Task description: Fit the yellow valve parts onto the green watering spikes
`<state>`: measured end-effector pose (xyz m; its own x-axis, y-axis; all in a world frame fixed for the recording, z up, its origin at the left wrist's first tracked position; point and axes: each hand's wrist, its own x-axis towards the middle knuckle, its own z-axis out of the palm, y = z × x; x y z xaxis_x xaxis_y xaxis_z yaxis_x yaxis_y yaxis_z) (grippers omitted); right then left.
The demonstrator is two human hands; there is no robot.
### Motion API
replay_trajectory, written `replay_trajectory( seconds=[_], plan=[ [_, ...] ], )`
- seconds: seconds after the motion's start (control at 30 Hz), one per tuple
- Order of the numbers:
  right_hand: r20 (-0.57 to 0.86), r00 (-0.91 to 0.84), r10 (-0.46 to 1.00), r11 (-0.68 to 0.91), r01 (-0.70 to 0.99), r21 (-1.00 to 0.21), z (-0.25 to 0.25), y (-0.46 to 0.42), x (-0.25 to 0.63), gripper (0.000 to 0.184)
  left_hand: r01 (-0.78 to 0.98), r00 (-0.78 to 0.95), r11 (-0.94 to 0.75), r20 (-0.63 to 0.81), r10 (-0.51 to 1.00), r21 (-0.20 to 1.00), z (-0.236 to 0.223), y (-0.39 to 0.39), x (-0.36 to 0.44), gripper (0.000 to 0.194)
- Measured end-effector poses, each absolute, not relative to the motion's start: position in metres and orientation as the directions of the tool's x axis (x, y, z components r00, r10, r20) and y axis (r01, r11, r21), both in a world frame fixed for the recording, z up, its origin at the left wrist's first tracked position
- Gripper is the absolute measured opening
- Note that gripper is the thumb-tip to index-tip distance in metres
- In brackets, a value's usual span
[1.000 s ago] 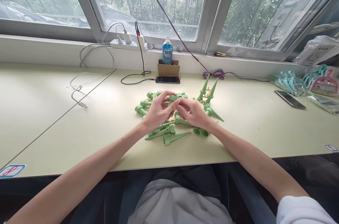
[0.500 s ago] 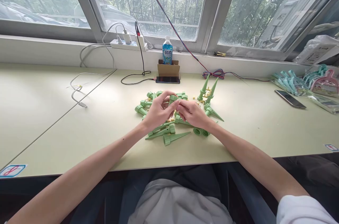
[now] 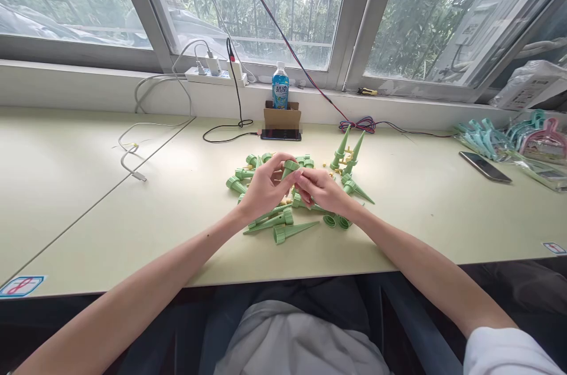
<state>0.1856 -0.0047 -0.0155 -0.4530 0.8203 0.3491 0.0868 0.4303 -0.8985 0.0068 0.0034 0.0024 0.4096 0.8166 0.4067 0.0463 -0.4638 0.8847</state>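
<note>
Scant shift — left hand [image 3: 264, 187] around apparent green cone [image 3: 290, 168] — pale table [image 3: 438, 209] below windows [image 3: 266, 3].

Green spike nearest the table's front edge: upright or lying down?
Lying down: the green spike stretches along the table, wide collar left, narrow tip right.

power strip [image 3: 213, 77] on windowsill [image 3: 88, 84]; blue bottle [image 3: 280, 90] beside cardboard box [image 3: 282, 118]; phone [image 3: 485, 166] at right.

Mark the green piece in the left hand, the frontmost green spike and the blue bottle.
Held green piece [image 3: 290, 167], head view: on its wide end.
Frontmost green spike [image 3: 294, 230], head view: on its shaft.
Blue bottle [image 3: 280, 90], head view: on its label.
</note>
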Motion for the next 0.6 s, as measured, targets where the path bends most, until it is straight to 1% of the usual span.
replay_trajectory(
  seconds=[0.17,0.4,0.6],
  plan=[
    [0.292,-0.498,0.817,0.348,0.021,-0.937,-0.0124,-0.0052,0.1859,0.043,0.094,0.388,-0.515,0.445,0.807,0.852,0.002,0.003,0.0069,0.03],
    [0.261,-0.546,0.796,0.281,-0.049,-0.959,-0.0125,-0.0037,0.1874,0.042,0.152,0.386,-0.593,0.505,0.772,0.79,0.0052,0.0011,0.0072,0.022],
    [0.2,-0.585,0.786,0.203,-0.06,-0.977,-0.0126,-0.0022,0.1901,0.043,0.186,0.393,-0.627,0.527,0.753,0.757,0.0061,0.0004,0.0073,0.021]
  ],
)
